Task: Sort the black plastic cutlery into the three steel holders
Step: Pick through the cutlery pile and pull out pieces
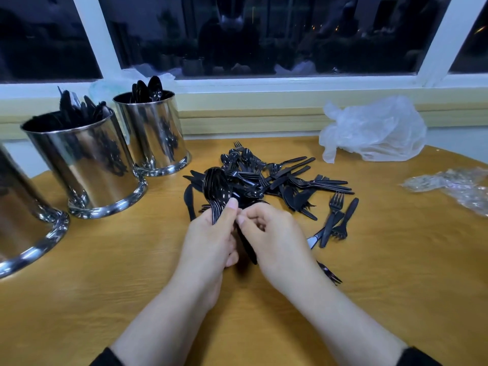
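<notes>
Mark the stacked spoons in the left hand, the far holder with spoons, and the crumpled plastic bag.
stacked spoons (pixel 217 186), head view, top bowl
far holder (pixel 154 133), head view, steel wall
plastic bag (pixel 375 130), head view, crumpled middle

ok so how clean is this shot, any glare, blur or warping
Head view: wide-angle warp bows the window frame and tilts the steel holders; their polished walls mirror the cutlery pile; the spoons in the left hand show glare; the night window reflects the room; the near-left holder looks soft.
</notes>
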